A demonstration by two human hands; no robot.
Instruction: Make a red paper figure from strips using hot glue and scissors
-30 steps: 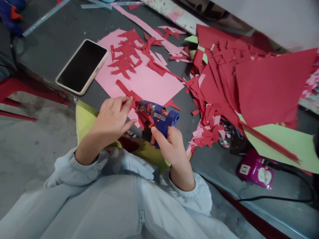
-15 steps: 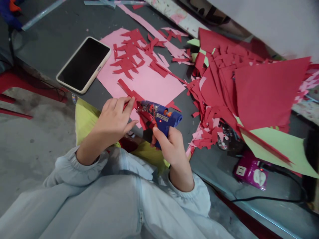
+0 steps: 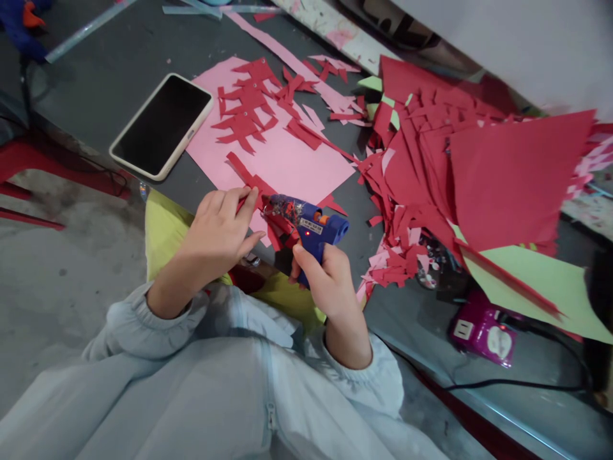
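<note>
My right hand is closed round the handle of a blue hot glue gun, whose small red light is lit. The gun's nozzle points left, over red paper strips at the table's near edge. Just left of the nozzle, my left hand has its fingers bent onto a piece of red paper, with the thumb apart. Its fingertips are partly hidden. Beyond both hands lies a pink paper sheet, with cut red paper shapes on it.
A phone lies left of the pink sheet. At right stand a heap of red paper, a light green sheet and a purple power adapter with a black cable. Clear glue sticks lie at the far left.
Both hands and the glue gun hold practically the same position. Only a very slight shift of the whole view shows.
</note>
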